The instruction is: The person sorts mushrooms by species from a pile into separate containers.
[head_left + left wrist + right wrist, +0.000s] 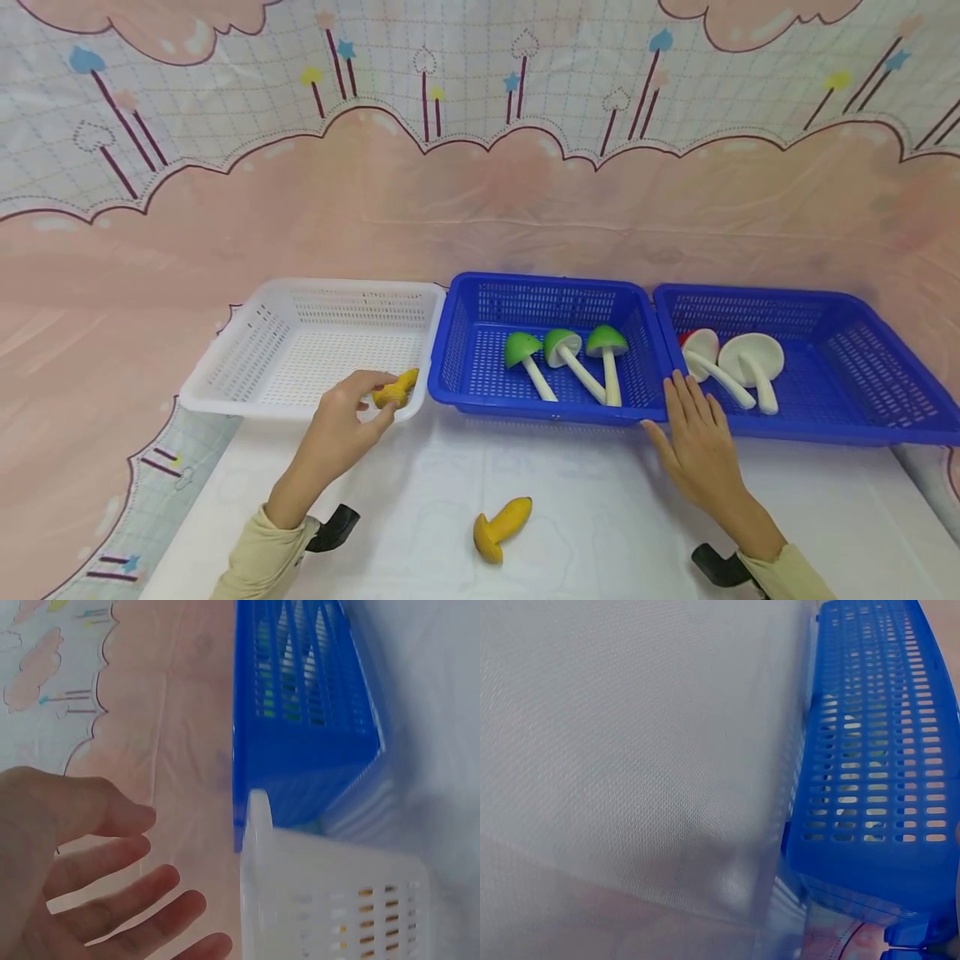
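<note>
My left hand (345,425) hovers over the front rim of the white basket (348,346), its thumb and fingers spread apart with nothing between them in the left wrist view. Below these fingers, a yellow toy mushroom (400,389) lies in the basket's front right corner; yellow shows through the slots there. My right hand (699,454) has straight fingers, their tips at the front rims where the middle blue basket (555,410) and right blue basket (832,367) meet. Another yellow toy mushroom (502,529) lies on the white table (585,483) between the hands.
Three green-capped toy mushrooms (607,340) lie in the middle basket. Two toy mushrooms (752,367) with white stems, one showing a red cap, lie at the left of the right basket. Behind the baskets hangs a pink patterned cloth (510,208).
</note>
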`<state>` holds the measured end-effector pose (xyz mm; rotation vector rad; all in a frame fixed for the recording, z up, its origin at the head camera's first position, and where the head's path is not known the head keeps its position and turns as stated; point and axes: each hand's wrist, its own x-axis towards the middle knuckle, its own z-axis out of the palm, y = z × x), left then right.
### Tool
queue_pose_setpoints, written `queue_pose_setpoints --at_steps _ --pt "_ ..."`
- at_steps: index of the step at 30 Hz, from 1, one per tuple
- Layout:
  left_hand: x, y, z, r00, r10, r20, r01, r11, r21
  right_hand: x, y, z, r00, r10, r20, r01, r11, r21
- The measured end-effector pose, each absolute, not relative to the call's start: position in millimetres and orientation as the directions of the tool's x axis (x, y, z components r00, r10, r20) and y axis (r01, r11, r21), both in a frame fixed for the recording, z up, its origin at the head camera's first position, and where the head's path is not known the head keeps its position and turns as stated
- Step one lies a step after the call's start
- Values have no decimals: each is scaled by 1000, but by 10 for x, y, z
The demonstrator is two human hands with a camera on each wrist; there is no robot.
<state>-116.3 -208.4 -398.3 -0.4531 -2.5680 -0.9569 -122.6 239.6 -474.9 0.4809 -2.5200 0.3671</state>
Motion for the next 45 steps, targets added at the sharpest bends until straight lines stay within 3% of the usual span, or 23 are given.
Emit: queue_pose_setpoints --at_steps 15,28,37,45 --pt "-894 -1705 -4177 -887 359 291 458 592 664 -1227 2399 -4740 -801 -254 542 -396 904 -162" --pt "-688 -1450 -4391 -883 432 185 418 543 728 -1244 2392 -4761 -790 -251 560 -401 901 -163" --pt "-496 -1232 -4488 -878 474 59 366 589 721 -1233 2378 -4752 -790 -248 561 -404 898 -172" --pt "-319 -1040 -4602 -854 493 -165 269 690 672 -1232 2386 -4774 -792 -244 559 -400 900 -174"
